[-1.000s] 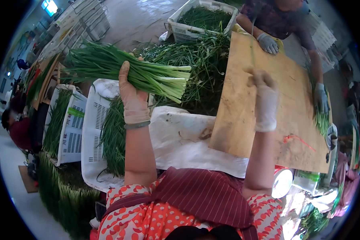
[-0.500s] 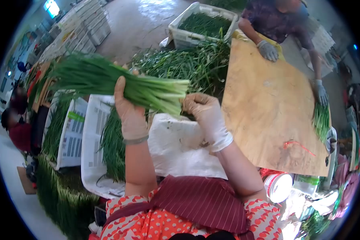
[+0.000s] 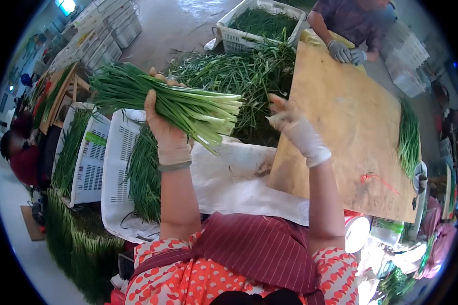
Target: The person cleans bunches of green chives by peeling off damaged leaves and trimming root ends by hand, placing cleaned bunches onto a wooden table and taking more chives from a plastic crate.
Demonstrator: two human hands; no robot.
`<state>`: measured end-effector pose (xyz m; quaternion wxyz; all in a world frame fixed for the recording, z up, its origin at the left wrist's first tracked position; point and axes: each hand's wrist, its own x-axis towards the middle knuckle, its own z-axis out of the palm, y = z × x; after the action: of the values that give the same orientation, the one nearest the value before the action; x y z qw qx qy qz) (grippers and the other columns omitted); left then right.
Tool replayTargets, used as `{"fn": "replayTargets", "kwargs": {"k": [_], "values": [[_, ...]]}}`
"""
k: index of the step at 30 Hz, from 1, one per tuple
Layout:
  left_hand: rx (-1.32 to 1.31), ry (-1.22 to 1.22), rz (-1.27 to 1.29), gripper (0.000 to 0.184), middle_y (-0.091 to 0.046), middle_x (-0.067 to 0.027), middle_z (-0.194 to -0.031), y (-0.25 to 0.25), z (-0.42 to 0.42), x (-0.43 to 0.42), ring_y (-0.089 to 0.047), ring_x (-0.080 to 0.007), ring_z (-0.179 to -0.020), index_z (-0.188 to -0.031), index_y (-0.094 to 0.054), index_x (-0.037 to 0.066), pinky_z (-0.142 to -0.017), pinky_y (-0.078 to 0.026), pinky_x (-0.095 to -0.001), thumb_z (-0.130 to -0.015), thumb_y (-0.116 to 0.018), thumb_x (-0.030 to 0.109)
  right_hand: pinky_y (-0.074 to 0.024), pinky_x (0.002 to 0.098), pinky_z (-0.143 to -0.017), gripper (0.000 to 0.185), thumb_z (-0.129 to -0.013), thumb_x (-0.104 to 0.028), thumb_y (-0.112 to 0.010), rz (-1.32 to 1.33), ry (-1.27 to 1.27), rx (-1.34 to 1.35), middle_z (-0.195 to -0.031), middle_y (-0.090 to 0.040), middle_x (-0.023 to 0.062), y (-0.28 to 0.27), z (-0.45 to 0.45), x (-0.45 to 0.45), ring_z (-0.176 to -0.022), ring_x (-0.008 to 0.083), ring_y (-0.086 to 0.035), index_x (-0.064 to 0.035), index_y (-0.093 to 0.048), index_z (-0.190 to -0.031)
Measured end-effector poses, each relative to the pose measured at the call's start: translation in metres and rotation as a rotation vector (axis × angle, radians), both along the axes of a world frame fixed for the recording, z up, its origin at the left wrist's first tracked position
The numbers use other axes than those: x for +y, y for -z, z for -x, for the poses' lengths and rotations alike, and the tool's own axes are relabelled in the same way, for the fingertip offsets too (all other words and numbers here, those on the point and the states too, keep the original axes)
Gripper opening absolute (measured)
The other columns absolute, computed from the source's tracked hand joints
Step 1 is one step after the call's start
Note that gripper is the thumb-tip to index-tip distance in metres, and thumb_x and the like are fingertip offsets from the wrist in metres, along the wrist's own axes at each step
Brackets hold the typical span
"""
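My left hand [image 3: 165,129], in a thin pale glove, is wrapped round a bunch of garlic chives [image 3: 193,104]. The green leaves point left and the pale cut ends point right, a few stalks fanning downward. My right hand [image 3: 295,127], gloved too, is off to the right of the pale ends, near the corner of the wooden board, its fingers loosely bent and apart. Nothing clear shows in it. Beyond both hands lies a heap of loose chives [image 3: 229,76]. A white sheet [image 3: 229,178] is spread just in front of my apron.
A wooden board [image 3: 341,127] on the right carries a red tie [image 3: 371,178] and a chive bunch [image 3: 408,137]. A co-worker's gloved hands [image 3: 346,53] rest at its far edge. White crates [image 3: 118,173] with chives stand left; another crate [image 3: 234,39] stands behind the heap.
My right hand has moved away from the pale stalk ends, to the right, and its fingers have opened. The co-worker has let go of the bunch on the board and brought both hands together.
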<state>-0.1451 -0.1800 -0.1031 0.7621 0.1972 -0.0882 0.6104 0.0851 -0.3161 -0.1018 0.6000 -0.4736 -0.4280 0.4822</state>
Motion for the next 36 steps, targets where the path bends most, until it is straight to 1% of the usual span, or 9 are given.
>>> {"fn": "replayTargets", "kwargs": {"k": [2,9,14,17,23,26,28,32,36], "values": [[-0.006,-0.012,-0.03,0.049,-0.057,-0.0025,-0.105,-0.005,-0.005,-0.004,-0.053,-0.0176,-0.094,-0.127,-0.041,0.008,-0.092,-0.041,-0.0369,-0.081,-0.057,0.009,-0.0372,0.032,-0.096,0.05,-0.082,-0.02,-0.062,0.295,0.31,-1.822,-0.125,-0.049,0.0148,0.025,-0.009,0.005,-0.114,0.0214,-0.048,-0.003,-0.046,-0.126],[0.263,-0.153,0.012,0.055,-0.056,-0.0038,-0.106,-0.002,-0.022,-0.012,-0.058,-0.0209,-0.091,-0.128,-0.041,0.015,-0.084,-0.05,-0.0394,-0.078,-0.063,0.012,-0.03,0.036,-0.103,0.112,-0.053,-0.033,-0.084,-0.403,0.057,-1.032,-0.133,-0.04,0.0206,-0.046,0.042,0.02,-0.125,0.0329,-0.037,-0.0024,-0.02,-0.14],[0.252,0.002,0.134,0.045,-0.058,-0.008,-0.101,-0.004,-0.035,-0.034,-0.059,-0.022,-0.093,-0.119,-0.049,0.005,-0.078,-0.053,-0.0394,-0.077,-0.063,0.012,-0.0348,0.033,-0.099,0.128,-0.047,-0.03,-0.088,-0.048,-0.168,-0.91,-0.134,-0.038,0.0193,-0.019,0.06,0.025,-0.122,0.0305,-0.041,-0.0046,-0.006,-0.142],[0.329,0.073,0.193,0.05,-0.059,-0.0071,-0.101,0.002,-0.038,-0.04,-0.06,-0.0231,-0.089,-0.123,-0.047,0.007,-0.081,-0.052,-0.0387,-0.076,-0.063,0.012,-0.0377,0.0324,-0.096,0.118,-0.052,-0.019,-0.086,0.006,-0.108,-0.407,-0.131,-0.043,0.0177,-0.011,0.072,0.013,-0.119,0.0271,-0.046,-0.0071,-0.011,-0.142],[0.411,0.119,0.517,0.026,-0.062,-0.0053,-0.084,-0.036,-0.042,-0.068,-0.062,-0.0177,-0.072,-0.099,-0.057,0.003,-0.064,-0.053,-0.032,-0.074,-0.065,0.006,-0.0498,0.0318,-0.077,0.068,-0.066,-0.011,-0.074,-0.051,0.115,-0.692,-0.101,-0.063,0.0171,-0.004,0.073,0.007,-0.091,0.0234,-0.063,-0.0007,-0.041,-0.125],[1.316,-1.245,-0.425,0.025,-0.061,-0.0056,-0.083,-0.048,-0.03,-0.092,-0.061,-0.0175,-0.069,-0.098,-0.057,0.005,-0.059,-0.052,-0.0314,-0.074,-0.064,0.004,-0.0494,0.0328,-0.069,0.048,-0.067,-0.009,-0.072,-0.037,0.066,-0.568,-0.089,-0.064,0.0137,0.004,0.074,0.007,-0.08,0.0212,-0.063,0.0005,-0.05,-0.108],[1.02,-0.858,-0.155,0.025,-0.06,-0.0045,-0.082,-0.038,-0.022,-0.091,-0.06,-0.0164,-0.068,-0.099,-0.056,0.005,-0.058,-0.051,-0.0307,-0.075,-0.064,0.005,-0.0491,0.0324,-0.068,0.05,-0.066,-0.011,-0.074,-0.103,0.029,-0.72,-0.087,-0.064,0.0119,0.012,0.075,0.009,-0.077,0.0202,-0.062,-0.0003,-0.049,-0.109],[0.531,-0.227,0.167,0.026,-0.058,-0.0028,-0.08,-0.04,-0.017,-0.081,-0.057,-0.0146,-0.066,-0.1,-0.054,0.006,-0.057,-0.049,-0.0297,-0.076,-0.064,0.007,-0.0483,0.0264,-0.068,0.05,-0.065,-0.008,-0.076,0.178,-0.007,-0.076,-0.087,-0.062,0.0062,0.016,0.09,0.014,-0.076,0.0128,-0.059,-0.0014,-0.049,-0.106],[1.316,-0.408,-0.021,0.031,-0.056,-0.0116,-0.11,-0.054,0.0,-0.086,-0.056,-0.0236,-0.097,-0.114,-0.054,0.01,-0.087,-0.045,-0.0338,-0.084,-0.052,0.007,-0.0475,0.0243,-0.068,0.045,-0.068,-0.006,-0.075,0.011,-0.075,-0.293,-0.087,-0.062,0.0051,0.012,0.102,0.008,-0.075,0.0102,-0.058,-0.0002,-0.049,-0.104]]}}
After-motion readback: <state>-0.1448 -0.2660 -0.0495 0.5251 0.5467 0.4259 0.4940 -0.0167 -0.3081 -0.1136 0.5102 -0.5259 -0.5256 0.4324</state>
